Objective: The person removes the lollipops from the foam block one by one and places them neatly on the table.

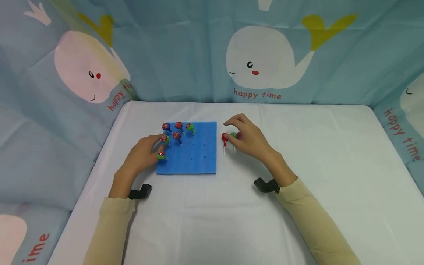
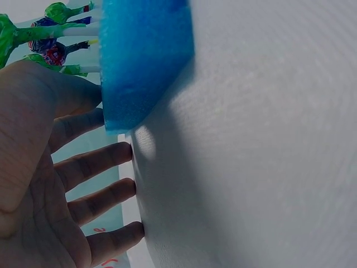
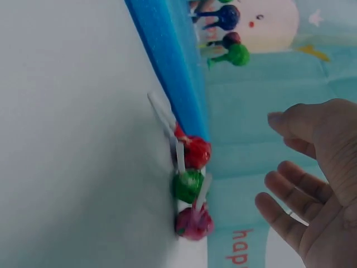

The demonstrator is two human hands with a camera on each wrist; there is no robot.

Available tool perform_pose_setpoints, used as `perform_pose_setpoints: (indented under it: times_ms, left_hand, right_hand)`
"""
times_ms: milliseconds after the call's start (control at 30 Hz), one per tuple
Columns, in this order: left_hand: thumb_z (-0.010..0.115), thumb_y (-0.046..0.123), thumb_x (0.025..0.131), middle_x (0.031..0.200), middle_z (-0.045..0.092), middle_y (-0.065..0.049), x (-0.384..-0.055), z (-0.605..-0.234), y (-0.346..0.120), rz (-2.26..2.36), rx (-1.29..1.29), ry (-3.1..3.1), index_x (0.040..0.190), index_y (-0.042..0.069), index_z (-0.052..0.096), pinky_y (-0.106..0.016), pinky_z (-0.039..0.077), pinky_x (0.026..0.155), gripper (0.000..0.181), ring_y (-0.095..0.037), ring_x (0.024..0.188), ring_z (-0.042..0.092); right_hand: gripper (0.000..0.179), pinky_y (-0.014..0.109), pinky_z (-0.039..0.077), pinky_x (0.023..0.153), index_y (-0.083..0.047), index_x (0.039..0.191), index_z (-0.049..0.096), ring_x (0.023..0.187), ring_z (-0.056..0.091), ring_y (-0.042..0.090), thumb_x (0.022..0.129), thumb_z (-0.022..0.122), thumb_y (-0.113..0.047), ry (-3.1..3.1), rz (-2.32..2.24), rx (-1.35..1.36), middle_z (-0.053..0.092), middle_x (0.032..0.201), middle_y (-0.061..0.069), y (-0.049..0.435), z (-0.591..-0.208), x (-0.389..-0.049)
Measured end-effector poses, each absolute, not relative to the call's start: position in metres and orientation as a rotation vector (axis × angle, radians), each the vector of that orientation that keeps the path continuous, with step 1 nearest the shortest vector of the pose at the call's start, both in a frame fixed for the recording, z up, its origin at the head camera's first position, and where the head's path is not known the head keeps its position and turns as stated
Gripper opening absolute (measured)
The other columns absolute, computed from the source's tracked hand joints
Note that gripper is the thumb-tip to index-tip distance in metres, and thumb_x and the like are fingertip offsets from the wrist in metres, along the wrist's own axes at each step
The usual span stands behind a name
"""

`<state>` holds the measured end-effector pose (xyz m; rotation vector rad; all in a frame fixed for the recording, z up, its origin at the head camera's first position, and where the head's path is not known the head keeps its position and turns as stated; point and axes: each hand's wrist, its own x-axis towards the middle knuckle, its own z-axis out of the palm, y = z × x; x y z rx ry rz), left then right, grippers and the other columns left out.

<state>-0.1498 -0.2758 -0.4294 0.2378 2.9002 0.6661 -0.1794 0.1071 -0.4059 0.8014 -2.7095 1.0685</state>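
Observation:
A blue foam board (image 1: 202,165) with rows of small holes lies on the white table. Several wrapped lollipops (image 1: 177,135) stand stick-down in it, along its far and left sides. My left hand (image 1: 140,154) rests at the board's left edge, thumb and index finger touching the foam, the other fingertips on the table in the left wrist view. To the right of the board lie a red lollipop (image 3: 196,153), a green lollipop (image 3: 188,186) and a pink lollipop (image 3: 194,223). Above them hovers my right hand (image 1: 250,139), fingers apart and loosely bent, holding nothing.
A white cloth covers the table (image 1: 212,221). Blue curtains (image 1: 185,55) printed with whales hang behind it and at both sides. Each wrist carries a black camera mount, such as the right one (image 1: 265,185).

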Motion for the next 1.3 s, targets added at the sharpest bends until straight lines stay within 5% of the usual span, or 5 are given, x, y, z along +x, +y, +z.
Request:
perform_pose_setpoints:
  times_ms: [733, 967, 1300]
  left_hand:
    - [0.056, 0.024, 0.107, 0.158, 0.053, -0.024, -0.157, -0.428, -0.273, 0.686, 0.309, 2.928, 0.157, 0.006, 0.05, -0.068, 0.034, 0.125, 0.053, -0.048, 0.15, 0.045]
    - [0.055, 0.026, 0.108, 0.16, 0.052, -0.024, -0.159, -0.429, -0.268, 0.671, 0.27, 2.926, 0.158, 0.008, 0.049, -0.068, 0.032, 0.126, 0.054, -0.049, 0.151, 0.043]
    - [0.054, 0.026, 0.108, 0.159, 0.052, -0.025, -0.149, -0.426, -0.278, 0.625, 0.26, 2.906, 0.158, 0.007, 0.048, -0.07, 0.034, 0.124, 0.054, -0.05, 0.151, 0.043]
  right_hand:
    - [0.039, 0.042, 0.062, 0.096, -0.009, 0.136, 0.067, 0.114, 0.068, 0.028, 0.1, 0.074, -0.022, -2.715, 0.998, 0.986, 0.063, 0.136, 0.011, 0.064, -0.395, -0.195]
    - [0.037, 0.042, 0.058, 0.108, -0.01, 0.136, 0.069, 0.129, 0.063, 0.025, 0.101, 0.072, -0.023, -2.76, 0.954, 1.044, 0.063, 0.138, 0.01, 0.05, -0.388, -0.205]
    - [0.038, 0.041, 0.057, 0.111, -0.01, 0.138, 0.067, 0.129, 0.064, 0.024, 0.103, 0.07, -0.024, -2.822, 0.956, 1.043, 0.062, 0.139, 0.009, 0.024, -0.392, -0.205]
